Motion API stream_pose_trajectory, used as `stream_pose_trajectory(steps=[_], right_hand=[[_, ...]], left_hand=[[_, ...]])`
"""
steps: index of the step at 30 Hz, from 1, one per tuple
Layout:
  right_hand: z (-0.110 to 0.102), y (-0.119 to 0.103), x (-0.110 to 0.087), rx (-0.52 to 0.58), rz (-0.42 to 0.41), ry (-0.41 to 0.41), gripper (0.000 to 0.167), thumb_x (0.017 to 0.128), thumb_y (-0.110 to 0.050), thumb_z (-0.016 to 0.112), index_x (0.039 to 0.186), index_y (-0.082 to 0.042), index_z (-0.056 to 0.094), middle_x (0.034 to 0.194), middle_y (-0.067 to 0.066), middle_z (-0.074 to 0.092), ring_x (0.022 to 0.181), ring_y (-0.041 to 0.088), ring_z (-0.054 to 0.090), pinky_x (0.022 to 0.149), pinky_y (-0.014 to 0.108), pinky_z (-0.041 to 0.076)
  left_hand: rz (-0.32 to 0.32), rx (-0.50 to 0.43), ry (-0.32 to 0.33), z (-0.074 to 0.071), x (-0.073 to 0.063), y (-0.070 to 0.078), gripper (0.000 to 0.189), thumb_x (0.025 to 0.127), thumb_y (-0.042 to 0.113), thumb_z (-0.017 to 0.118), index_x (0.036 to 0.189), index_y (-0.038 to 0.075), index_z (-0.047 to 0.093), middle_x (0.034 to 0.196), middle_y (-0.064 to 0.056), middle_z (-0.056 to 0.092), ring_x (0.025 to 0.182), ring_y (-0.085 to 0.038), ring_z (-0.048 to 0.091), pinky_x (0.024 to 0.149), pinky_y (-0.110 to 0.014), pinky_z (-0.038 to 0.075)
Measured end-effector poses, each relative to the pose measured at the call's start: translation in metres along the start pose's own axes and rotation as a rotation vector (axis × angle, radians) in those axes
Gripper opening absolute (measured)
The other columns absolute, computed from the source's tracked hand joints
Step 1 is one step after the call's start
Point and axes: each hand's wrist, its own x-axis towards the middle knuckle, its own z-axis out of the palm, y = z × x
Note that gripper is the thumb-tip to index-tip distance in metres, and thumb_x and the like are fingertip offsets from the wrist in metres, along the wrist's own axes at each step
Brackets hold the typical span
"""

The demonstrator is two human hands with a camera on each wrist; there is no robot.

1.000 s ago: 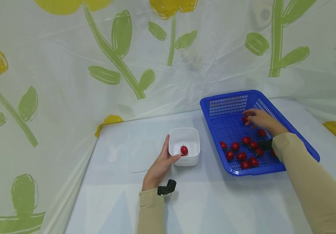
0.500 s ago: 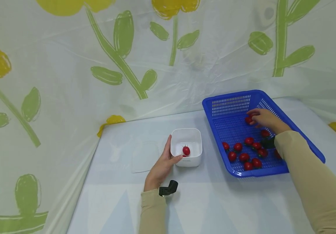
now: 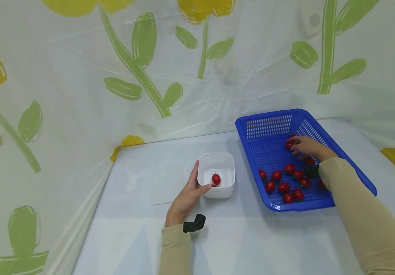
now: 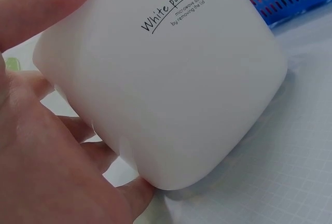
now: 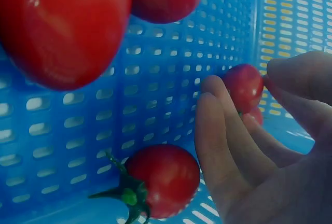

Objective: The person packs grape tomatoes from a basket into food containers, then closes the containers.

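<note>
My left hand (image 3: 186,199) holds a square white plastic container (image 3: 223,192), thumb over the front rim and fingers along its left side. Inside lies a red cherry tomato (image 3: 216,179) with a green stem; part of another shows beside my thumb. In the left wrist view the container's wall (image 4: 181,89) bears the words "White pack". My right hand (image 3: 308,146) reaches into a blue plastic basket (image 3: 247,152), pinching a cherry tomato (image 5: 246,86) between thumb and fingers. Just behind that tomato sits another (image 5: 255,114). Below the fingers lies a stemmed tomato (image 5: 165,180).
Several more cherry tomatoes (image 3: 283,187) lie in the front half of the basket. A flat translucent lid (image 3: 166,187) lies on the white table left of the container. A flower-patterned curtain (image 3: 91,114) hangs behind and at the left.
My right hand has lowered slightly in the basket, its fingers closing round a tomato near the back. My left hand stays on the container; the whole view has shifted a little.
</note>
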Motion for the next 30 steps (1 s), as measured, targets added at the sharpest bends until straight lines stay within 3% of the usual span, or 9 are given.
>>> stream_pose_trajectory(steps=[8, 17, 22, 30], right_hand=[[0.001, 0.001, 0.002, -0.089, -0.033, -0.022, 0.04, 0.087, -0.001, 0.044, 0.124, 0.015, 0.037, 0.113, 0.036, 0.043, 0.099, 0.044, 0.05, 0.074, 0.042, 0.05], [0.001, -0.001, 0.003, -0.165, -0.039, -0.097, 0.031, 0.088, -0.01, 0.053, 0.112, 0.008, 0.05, 0.101, 0.023, 0.055, 0.086, 0.03, 0.056, 0.069, 0.041, 0.05], [0.004, -0.005, 0.005, -0.195, -0.033, -0.156, 0.035, 0.088, -0.017, 0.054, 0.115, 0.006, 0.05, 0.1, 0.019, 0.057, 0.082, 0.023, 0.057, 0.069, 0.04, 0.05], [0.007, -0.022, 0.003, -0.24, -0.091, -0.1, 0.04, 0.087, -0.026, 0.056, 0.111, 0.006, 0.056, 0.086, 0.011, 0.061, 0.072, 0.021, 0.056, 0.063, 0.036, 0.051]], left_hand=[[0.007, 0.015, 0.016, -0.005, 0.005, -0.011, 0.085, 0.085, 0.005, 0.057, 0.143, 0.031, 0.002, 0.149, 0.007, -0.002, 0.135, -0.018, -0.003, 0.106, -0.044, 0.005], [-0.009, 0.041, 0.034, -0.005, 0.007, -0.013, 0.084, 0.084, 0.006, 0.058, 0.143, 0.033, 0.004, 0.149, 0.009, 0.0, 0.135, -0.017, -0.004, 0.106, -0.046, 0.004], [-0.013, 0.054, 0.048, -0.004, 0.007, -0.013, 0.082, 0.085, 0.005, 0.057, 0.142, 0.035, 0.007, 0.148, 0.011, 0.002, 0.135, -0.015, -0.003, 0.106, -0.044, 0.005], [-0.022, 0.061, 0.059, -0.006, 0.005, -0.013, 0.083, 0.084, 0.006, 0.058, 0.142, 0.035, 0.007, 0.149, 0.009, 0.001, 0.135, -0.017, -0.003, 0.106, -0.045, 0.006]])
